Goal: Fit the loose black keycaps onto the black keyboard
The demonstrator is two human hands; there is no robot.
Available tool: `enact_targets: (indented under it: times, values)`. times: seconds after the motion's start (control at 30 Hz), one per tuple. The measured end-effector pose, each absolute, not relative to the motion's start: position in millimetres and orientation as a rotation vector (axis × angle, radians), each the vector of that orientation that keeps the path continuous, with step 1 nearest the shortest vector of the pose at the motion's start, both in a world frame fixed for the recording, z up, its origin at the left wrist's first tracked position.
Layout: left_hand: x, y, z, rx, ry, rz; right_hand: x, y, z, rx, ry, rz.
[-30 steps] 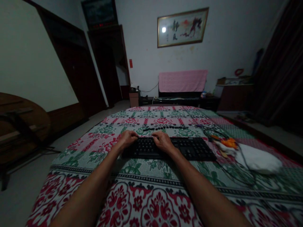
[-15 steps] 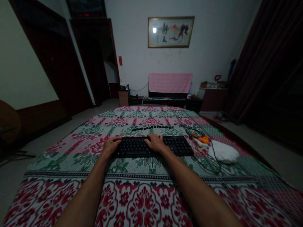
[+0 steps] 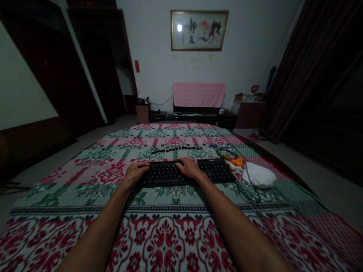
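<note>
A black keyboard (image 3: 215,170) lies across a table under a red, green and white flowered cloth (image 3: 170,234). My left hand (image 3: 135,172) is curled round the keyboard's left end. Over the middle keys rests my right hand (image 3: 190,169), its fingers bent together toward the far edge; what they pinch, if anything, is hidden. Just beyond the keyboard lies a thin row of small black pieces (image 3: 176,149).
Right of the keyboard lie a white bundle (image 3: 259,175), an orange object (image 3: 237,161) and a dark cable (image 3: 249,189) looping toward me. At the far wall stands a pink-draped screen (image 3: 199,95) beneath a framed picture (image 3: 199,30). The room is dim.
The view has swung to the right and pulled back a little. Both hands stay on the keyboard; the right hand has shifted slightly toward its far edge.
</note>
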State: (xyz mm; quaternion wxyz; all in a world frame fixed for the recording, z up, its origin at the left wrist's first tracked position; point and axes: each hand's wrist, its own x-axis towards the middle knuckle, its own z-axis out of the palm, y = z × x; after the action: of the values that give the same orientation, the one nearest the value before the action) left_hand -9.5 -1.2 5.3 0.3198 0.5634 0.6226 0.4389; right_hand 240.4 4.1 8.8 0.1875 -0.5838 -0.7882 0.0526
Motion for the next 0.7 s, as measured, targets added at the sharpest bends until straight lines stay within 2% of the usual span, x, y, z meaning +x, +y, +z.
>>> enact_targets:
  times: [0.13, 0.33, 0.53, 0.7]
  values:
    - [-9.2, -3.9, 8.0, 1.442, 1.622, 1.071, 243.4, 1.0, 9.2, -1.679, -2.172, 0.129]
    - [-15.7, 4.2, -2.6, 1.429, 1.646, 1.134, 228.2, 6.9, 18.5, -1.766, -2.079, 0.184]
    - [-21.1, 18.5, -14.8, 1.69, 1.789, 1.124, 185.8, 7.1, 12.6, -1.556, -2.161, 0.154]
    - [-24.7, 13.1, -9.3, 1.721, 1.699, 1.139, 176.4, 5.6, 3.5, -1.53, -2.175, 0.13]
